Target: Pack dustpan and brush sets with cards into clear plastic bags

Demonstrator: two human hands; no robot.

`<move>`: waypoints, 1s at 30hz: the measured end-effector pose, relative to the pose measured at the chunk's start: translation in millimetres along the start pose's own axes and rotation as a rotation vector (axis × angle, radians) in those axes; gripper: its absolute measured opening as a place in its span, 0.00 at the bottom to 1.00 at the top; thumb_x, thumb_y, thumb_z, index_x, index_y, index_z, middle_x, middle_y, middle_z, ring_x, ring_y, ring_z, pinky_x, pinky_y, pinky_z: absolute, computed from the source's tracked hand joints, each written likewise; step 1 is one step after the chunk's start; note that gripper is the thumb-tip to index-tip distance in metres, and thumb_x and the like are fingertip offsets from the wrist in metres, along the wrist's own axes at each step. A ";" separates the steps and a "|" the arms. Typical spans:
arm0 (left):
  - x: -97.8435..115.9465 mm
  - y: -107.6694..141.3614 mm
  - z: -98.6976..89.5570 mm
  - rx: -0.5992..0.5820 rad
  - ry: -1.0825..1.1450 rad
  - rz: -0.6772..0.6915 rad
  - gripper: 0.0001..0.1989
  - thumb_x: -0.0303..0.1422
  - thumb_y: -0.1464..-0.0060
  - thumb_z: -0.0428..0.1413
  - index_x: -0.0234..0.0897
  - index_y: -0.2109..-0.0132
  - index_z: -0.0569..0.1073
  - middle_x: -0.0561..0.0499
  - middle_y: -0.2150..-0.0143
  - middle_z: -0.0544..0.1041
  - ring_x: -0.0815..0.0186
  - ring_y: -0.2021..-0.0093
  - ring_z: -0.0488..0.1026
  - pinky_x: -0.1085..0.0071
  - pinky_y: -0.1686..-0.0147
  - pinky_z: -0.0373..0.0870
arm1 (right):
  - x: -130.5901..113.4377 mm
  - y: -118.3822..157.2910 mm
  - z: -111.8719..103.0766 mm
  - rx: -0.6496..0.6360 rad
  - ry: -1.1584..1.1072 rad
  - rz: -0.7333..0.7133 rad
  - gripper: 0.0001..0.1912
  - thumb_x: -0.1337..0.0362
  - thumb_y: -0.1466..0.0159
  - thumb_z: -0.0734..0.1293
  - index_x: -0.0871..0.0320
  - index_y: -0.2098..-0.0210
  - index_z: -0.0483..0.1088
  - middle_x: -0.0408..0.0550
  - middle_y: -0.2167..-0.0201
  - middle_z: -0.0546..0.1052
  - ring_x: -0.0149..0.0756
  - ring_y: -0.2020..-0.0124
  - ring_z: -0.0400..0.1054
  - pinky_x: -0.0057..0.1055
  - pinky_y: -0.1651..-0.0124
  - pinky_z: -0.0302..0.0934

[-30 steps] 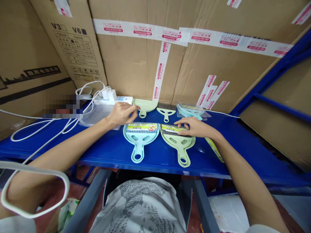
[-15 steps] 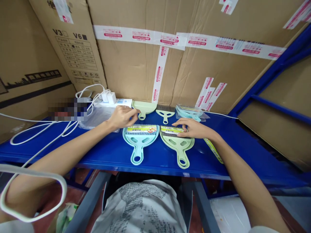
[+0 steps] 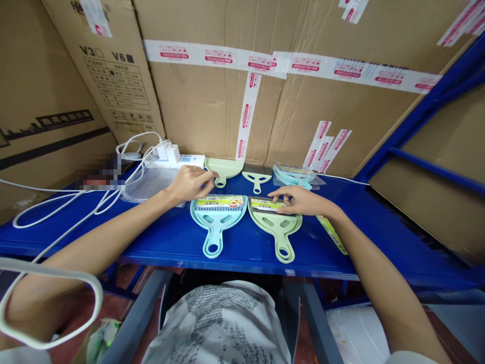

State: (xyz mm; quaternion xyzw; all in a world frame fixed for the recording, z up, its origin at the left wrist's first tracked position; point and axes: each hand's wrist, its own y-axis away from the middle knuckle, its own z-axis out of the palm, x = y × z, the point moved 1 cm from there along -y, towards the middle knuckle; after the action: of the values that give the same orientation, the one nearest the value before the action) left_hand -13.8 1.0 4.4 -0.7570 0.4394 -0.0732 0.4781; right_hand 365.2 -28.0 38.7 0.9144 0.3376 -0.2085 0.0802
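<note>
Nearest my left hand [image 3: 192,183] is a light blue dustpan [image 3: 195,216] with a matching hand brush [image 3: 214,227] nested in it and a printed label across the bristles. That hand hovers at the set's upper left, fingers loosely bent, nothing visible in them. Over the upper right of a green dustpan [image 3: 254,218] rests my right hand [image 3: 301,200], thumb and fingers apart, holding nothing; whether it touches is unclear. A green brush [image 3: 281,230] lies inside that pan, also labelled. Behind them are another green dustpan [image 3: 223,167] and a loose green brush [image 3: 257,178].
A plastic-wrapped light blue set [image 3: 293,175] lies at the back right, and a yellow label strip [image 3: 332,235] beside my right wrist. White cables [image 3: 71,196], a power strip [image 3: 193,161] and clear plastic [image 3: 147,184] occupy the left. Cardboard [image 3: 200,111] walls the blue table [image 3: 162,247].
Both hands stay nearly still over the two dustpan sets. The whole view has shifted very slightly.
</note>
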 end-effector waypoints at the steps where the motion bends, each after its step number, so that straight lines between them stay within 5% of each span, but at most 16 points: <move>1: 0.1 0.2 0.1 0.018 0.008 0.014 0.09 0.25 0.41 0.53 0.39 0.60 0.78 0.56 0.79 0.75 0.67 0.82 0.70 0.70 0.77 0.61 | -0.2 0.6 -0.7 0.002 0.006 -0.001 0.32 0.49 0.38 0.74 0.58 0.39 0.78 0.54 0.50 0.83 0.35 0.68 0.68 0.34 0.62 0.65; 6: -4.4 -3.2 -2.1 -0.060 -0.042 -0.060 0.11 0.28 0.39 0.52 0.39 0.60 0.80 0.54 0.79 0.77 0.65 0.80 0.73 0.69 0.75 0.62 | -0.1 4.0 -5.4 0.089 0.030 -0.023 0.32 0.45 0.34 0.71 0.58 0.38 0.78 0.55 0.51 0.82 0.38 0.66 0.71 0.36 0.61 0.64; 11: -42.5 -3.2 -13.9 -0.501 -0.155 -0.401 0.18 0.38 0.36 0.51 0.38 0.48 0.82 0.47 0.67 0.85 0.53 0.68 0.82 0.65 0.69 0.66 | 2.2 3.0 -5.7 0.164 0.019 -0.039 0.30 0.44 0.32 0.70 0.61 0.42 0.79 0.55 0.57 0.81 0.39 0.67 0.70 0.35 0.63 0.62; 15: -95.7 19.7 -21.8 -0.751 -0.012 -0.468 0.16 0.44 0.38 0.58 0.41 0.50 0.83 0.50 0.61 0.87 0.59 0.65 0.82 0.69 0.67 0.66 | 3.3 0.6 -5.0 0.194 0.029 -0.046 0.27 0.45 0.32 0.69 0.60 0.44 0.80 0.53 0.60 0.81 0.38 0.68 0.69 0.35 0.64 0.61; 19: -137.2 47.4 -29.9 -0.564 -0.111 -0.417 0.28 0.60 0.40 0.60 0.38 0.62 0.82 0.53 0.73 0.82 0.67 0.78 0.69 0.72 0.72 0.62 | 7.3 0.0 -4.7 0.247 0.037 -0.049 0.24 0.47 0.32 0.70 0.59 0.47 0.81 0.52 0.63 0.81 0.40 0.68 0.70 0.35 0.63 0.61; 23: -154.4 63.2 -37.6 -0.474 -0.249 -0.490 0.38 0.70 0.45 0.56 0.36 0.73 0.75 0.54 0.86 0.66 0.69 0.84 0.57 0.68 0.71 0.65 | 6.7 -0.9 -5.9 0.253 0.035 -0.039 0.24 0.47 0.32 0.71 0.58 0.45 0.81 0.54 0.59 0.83 0.41 0.65 0.72 0.37 0.60 0.63; 26: -153.8 66.2 -37.4 -0.486 -0.297 -0.537 0.36 0.68 0.48 0.59 0.37 0.76 0.71 0.53 0.87 0.64 0.65 0.81 0.65 0.63 0.67 0.71 | -9.6 -8.9 -5.8 0.138 0.037 -0.111 0.35 0.44 0.35 0.74 0.53 0.33 0.74 0.56 0.44 0.80 0.50 0.50 0.74 0.43 0.48 0.67; 30: -133.8 56.8 -30.3 -0.574 -0.337 -0.620 0.24 0.54 0.45 0.63 0.35 0.67 0.80 0.39 0.72 0.81 0.49 0.69 0.80 0.54 0.61 0.75 | -50.2 -38.5 5.7 -0.071 0.118 -0.203 0.61 0.37 0.45 0.79 0.46 0.21 0.55 0.56 0.29 0.69 0.62 0.29 0.59 0.54 0.30 0.57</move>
State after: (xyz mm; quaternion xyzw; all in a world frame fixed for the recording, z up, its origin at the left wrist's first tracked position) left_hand -144.4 70.5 17.1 -0.9561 0.1104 0.0361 0.2692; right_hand 303.9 -29.7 55.2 0.8829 0.4397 -0.1492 0.0708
